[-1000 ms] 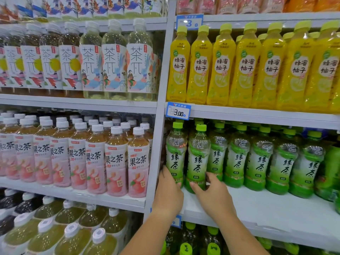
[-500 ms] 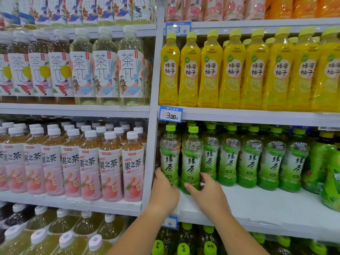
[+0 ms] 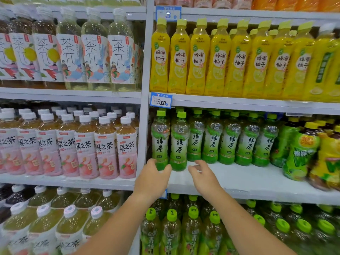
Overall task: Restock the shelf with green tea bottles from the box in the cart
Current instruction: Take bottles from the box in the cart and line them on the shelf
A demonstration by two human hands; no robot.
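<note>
Green tea bottles (image 3: 213, 140): clear plastic, lime-green screw caps, white-and-green wrap with dark brush-style characters, solid green band at the foot. Stood upright in a row on the white shelf (image 3: 257, 179), under the 3.00 price tag (image 3: 161, 100), with two at the left end set further forward than the rest. Left grip (image 3: 152, 176) — curled round the base of the leftmost front bottle (image 3: 160, 140), fingers to its left, thumb to its right. Right grip (image 3: 201, 174) — spread and loosely bent, pinched nothing, hung just right of the second front bottle (image 3: 180, 142), apart from it. Above, a row of yellow bottles (image 3: 219, 59).
</note>
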